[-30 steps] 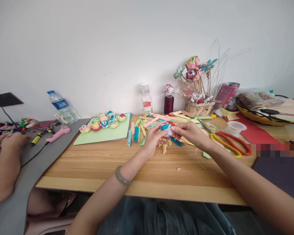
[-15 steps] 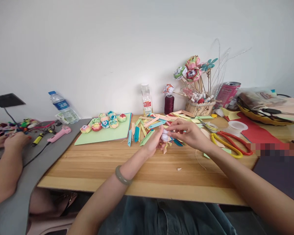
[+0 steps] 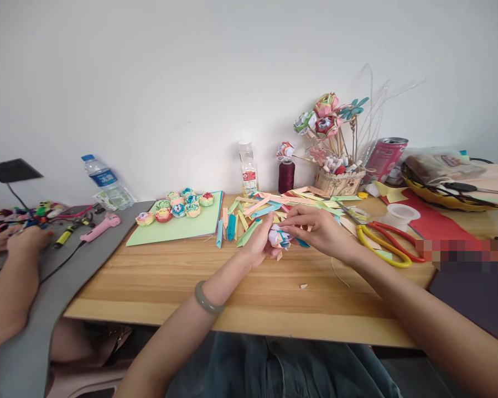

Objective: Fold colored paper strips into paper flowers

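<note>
Between my two hands, above the wooden table (image 3: 182, 287), is a folded paper flower (image 3: 279, 237) in white, blue and peach. My left hand (image 3: 260, 240) is closed around its left side and underside. The fingertips of my right hand (image 3: 315, 229) pinch at its upper right edge. Folded paper strips (image 3: 259, 207) in several colours lie in a loose pile just behind my hands. To the left, several finished paper flowers (image 3: 178, 210) sit on a light green sheet (image 3: 149, 236).
Yellow- and red-handled scissors (image 3: 388, 260) and a white tape roll (image 3: 403, 212) lie at right. Behind stand a clear bottle (image 3: 249, 171), a dark thread spool (image 3: 286, 177) and a flower basket (image 3: 336, 182). At far left, another person's hands (image 3: 25, 240) work over a grey mat (image 3: 78, 276).
The paper flower has turned in my left hand, so more of its blue and white folds show. My right fingers have shifted slightly along its upper edge.
</note>
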A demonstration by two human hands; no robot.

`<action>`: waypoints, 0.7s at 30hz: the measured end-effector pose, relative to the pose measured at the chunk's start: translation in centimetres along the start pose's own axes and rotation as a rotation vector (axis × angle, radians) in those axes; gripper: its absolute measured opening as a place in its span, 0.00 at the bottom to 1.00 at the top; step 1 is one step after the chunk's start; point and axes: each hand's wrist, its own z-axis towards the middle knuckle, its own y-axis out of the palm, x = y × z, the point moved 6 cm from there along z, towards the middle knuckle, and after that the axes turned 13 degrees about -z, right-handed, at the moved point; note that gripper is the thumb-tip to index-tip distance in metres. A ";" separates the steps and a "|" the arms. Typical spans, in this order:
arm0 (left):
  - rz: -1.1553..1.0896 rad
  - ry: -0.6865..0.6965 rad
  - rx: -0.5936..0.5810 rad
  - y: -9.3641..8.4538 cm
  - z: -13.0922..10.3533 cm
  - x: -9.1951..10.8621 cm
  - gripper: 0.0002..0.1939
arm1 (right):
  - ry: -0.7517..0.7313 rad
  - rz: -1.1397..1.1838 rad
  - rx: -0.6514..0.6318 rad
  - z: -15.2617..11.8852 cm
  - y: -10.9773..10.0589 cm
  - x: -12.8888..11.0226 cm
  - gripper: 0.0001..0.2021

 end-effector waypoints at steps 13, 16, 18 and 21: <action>0.161 -0.018 0.085 -0.4 -0.1 0.2 0.28 | 0.166 0.155 -0.118 -0.1 1.6 1.4 0.14; 0.170 -0.009 0.084 -0.6 0.1 0.1 0.28 | 0.211 0.169 -0.102 -0.2 1.5 1.3 0.13; 0.181 -0.003 0.072 -0.8 0.3 -0.1 0.29 | 0.258 0.190 -0.103 -0.2 1.5 1.4 0.13; 0.214 -0.013 0.042 -0.9 0.5 -0.3 0.31 | 0.408 0.323 -0.194 -0.4 1.9 1.9 0.12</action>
